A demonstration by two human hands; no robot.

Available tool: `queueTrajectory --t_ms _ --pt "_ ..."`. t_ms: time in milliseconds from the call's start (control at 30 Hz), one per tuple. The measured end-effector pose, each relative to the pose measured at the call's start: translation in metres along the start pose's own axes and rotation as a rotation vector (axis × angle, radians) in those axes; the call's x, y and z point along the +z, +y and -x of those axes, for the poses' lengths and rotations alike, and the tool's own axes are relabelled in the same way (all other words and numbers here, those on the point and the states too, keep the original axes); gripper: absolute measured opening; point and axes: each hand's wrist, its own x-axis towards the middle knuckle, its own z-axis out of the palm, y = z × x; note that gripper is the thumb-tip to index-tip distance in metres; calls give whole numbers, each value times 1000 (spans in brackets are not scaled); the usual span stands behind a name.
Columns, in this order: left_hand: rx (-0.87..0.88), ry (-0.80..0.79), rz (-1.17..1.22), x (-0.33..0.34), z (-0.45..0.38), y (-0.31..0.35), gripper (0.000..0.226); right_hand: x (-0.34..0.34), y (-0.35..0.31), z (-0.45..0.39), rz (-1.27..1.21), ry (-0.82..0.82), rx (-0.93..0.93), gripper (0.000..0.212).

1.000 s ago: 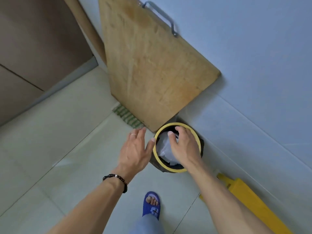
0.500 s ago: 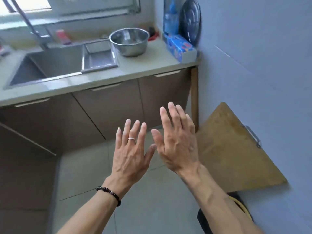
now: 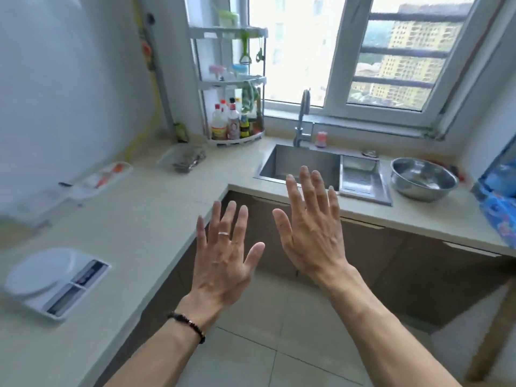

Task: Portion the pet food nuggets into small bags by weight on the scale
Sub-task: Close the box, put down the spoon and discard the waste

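Since the preceding frame the view has lifted from the cabinet fronts and floor to the L-shaped countertop and window, and the leaning wooden board and the bin are no longer in sight; both hands remain raised and spread as before. No writing can be read: the labels on the bottles in the corner rack and the panel of the scale are too blurred. The left hand, wearing a ring and a dark bead bracelet at the wrist, is held back-upward with its fingers straight and apart, gripping nothing and touching nothing. The right hand, just beside it and slightly higher in the frame, is likewise spread flat and empty. The white scale lies on the counter's near left stretch, well apart from the left hand and to its left. A clear packet of dark brown pieces, possibly the nuggets, rests on the counter before the rack, far beyond both hands. The sink appears behind the right fingertips, a steel bowl to its right, and a blue patterned pack at the frame's right edge.
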Motion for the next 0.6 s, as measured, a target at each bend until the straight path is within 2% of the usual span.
queueTrajectory --t_ms 300,600 --pt "-387 5 -228 -51 44 -173 70 98 -178 -87 -215 -136 -351 65" --pt "-870 -115 -389 -20 103 -269 68 243 -278 -112 -393 -429 -675 66"
